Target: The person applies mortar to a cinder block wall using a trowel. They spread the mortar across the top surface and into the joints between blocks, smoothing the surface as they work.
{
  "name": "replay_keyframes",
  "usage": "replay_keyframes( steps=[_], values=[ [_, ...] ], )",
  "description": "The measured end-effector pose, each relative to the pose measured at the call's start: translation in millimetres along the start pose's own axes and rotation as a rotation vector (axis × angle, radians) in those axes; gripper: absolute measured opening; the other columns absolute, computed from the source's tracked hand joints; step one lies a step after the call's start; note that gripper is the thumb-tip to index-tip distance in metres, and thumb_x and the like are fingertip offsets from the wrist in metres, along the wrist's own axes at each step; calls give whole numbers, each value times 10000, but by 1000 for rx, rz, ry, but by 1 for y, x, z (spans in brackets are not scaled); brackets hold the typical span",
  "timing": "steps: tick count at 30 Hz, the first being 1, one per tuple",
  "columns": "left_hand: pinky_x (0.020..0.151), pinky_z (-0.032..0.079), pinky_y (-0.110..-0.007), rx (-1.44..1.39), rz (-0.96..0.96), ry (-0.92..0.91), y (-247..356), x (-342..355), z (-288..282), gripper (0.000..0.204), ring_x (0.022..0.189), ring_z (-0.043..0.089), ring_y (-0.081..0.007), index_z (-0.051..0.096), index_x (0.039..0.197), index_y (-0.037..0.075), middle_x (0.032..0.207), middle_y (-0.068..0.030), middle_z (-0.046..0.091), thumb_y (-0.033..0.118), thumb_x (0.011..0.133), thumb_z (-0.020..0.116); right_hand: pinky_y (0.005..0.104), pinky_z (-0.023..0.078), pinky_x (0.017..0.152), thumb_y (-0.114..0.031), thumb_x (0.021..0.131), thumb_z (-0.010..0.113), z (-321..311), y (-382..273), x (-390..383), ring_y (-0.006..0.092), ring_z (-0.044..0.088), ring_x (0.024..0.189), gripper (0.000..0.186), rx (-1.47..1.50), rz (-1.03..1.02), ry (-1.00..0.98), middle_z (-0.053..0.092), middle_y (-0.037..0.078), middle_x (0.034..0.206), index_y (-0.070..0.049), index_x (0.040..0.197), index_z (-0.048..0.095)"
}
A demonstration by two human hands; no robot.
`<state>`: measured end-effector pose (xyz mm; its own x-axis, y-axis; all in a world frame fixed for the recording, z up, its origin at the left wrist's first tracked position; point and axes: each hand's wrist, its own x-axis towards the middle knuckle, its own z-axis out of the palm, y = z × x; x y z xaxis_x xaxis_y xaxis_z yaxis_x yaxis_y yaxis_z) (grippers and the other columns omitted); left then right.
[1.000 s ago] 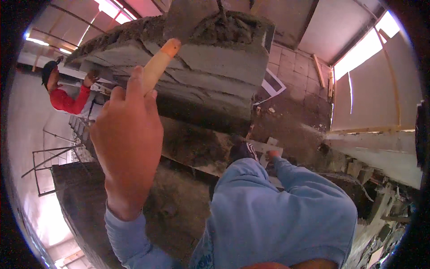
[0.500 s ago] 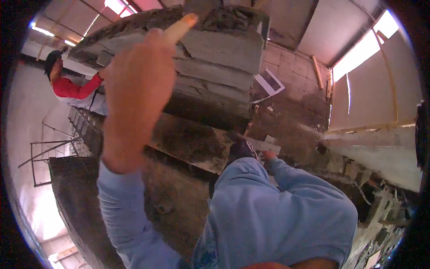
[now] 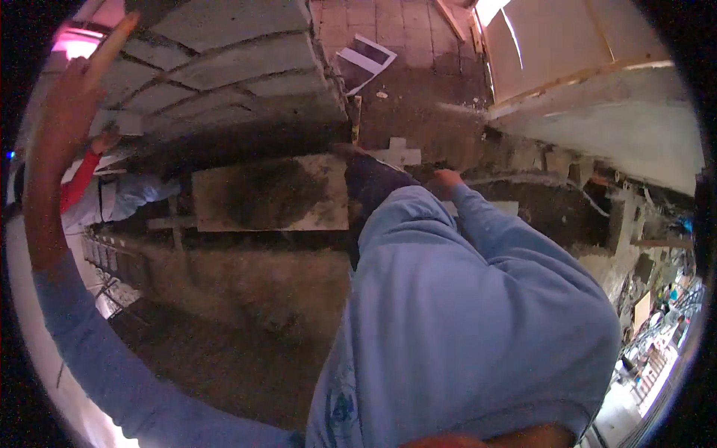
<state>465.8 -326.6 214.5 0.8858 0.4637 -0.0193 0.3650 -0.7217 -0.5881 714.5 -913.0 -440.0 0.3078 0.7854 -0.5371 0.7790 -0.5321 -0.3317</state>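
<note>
Fingers of the left hand (image 3: 63, 112), raised at the upper left of the frame, are clamped round a pale wooden handle (image 3: 112, 41) that pokes up beside the grey block wall (image 3: 224, 60). Right hand (image 3: 446, 179), just above centre past the blue sleeve (image 3: 515, 246), seems to rest on a mortar-smeared ledge (image 3: 538, 198); whether its grip is closed I cannot tell.

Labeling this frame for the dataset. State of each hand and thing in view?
left hand: raised high, shut on wooden handle
wooden handle: upright, tilted, its far end out of view
right hand: stretched forward and down, grip unclear
block wall: grey blocks laid in courses
board: flat, mortar-stained
co-worker's red sleeve: reaching toward wall
</note>
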Motion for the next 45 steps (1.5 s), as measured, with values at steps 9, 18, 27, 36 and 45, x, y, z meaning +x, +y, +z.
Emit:
replay_keyframes(
  steps=[9,18,27,36,45],
  values=[
    [933,476,-485,-369,-341,-24,40,3,-67,462,1128,576,-414,518,1299,59,1244,-234,580,257,896,629,436,510,919,-259,841,626,-127,-17,155,327,619,1099,439,-157,-163,117,646,115,1221,-170,1271,611],
    [829,489,-473,-100,-303,-106,100,17,-132,328,940,628,-398,556,1197,59,1055,-202,636,129,877,564,420,498,938,-305,886,586,-156,-53,368,333,602,1110,382,-323,-740,104,634,132,1219,-142,1230,609],
    [1014,425,-406,-230,-950,-365,253,86,-225,452,1171,572,-338,508,1379,44,1328,-177,576,65,930,557,450,494,951,-303,954,471,-187,177,442,364,592,1146,381,-448,-404,-384,637,202,1201,-109,1263,580],
    [1130,316,-398,-103,-993,-529,305,121,-294,408,1308,469,-317,500,1390,45,1426,-159,504,173,1003,492,486,551,819,-253,899,548,-240,279,439,362,683,971,245,-689,-528,-439,709,178,1033,-83,909,724],
    [1120,318,-379,-21,-1240,-401,300,103,-302,421,1290,480,-312,543,1359,67,1362,-168,547,234,973,530,477,557,759,-219,814,619,-205,249,482,347,693,916,161,-620,-877,-239,720,135,963,-113,869,727]
  ],
)
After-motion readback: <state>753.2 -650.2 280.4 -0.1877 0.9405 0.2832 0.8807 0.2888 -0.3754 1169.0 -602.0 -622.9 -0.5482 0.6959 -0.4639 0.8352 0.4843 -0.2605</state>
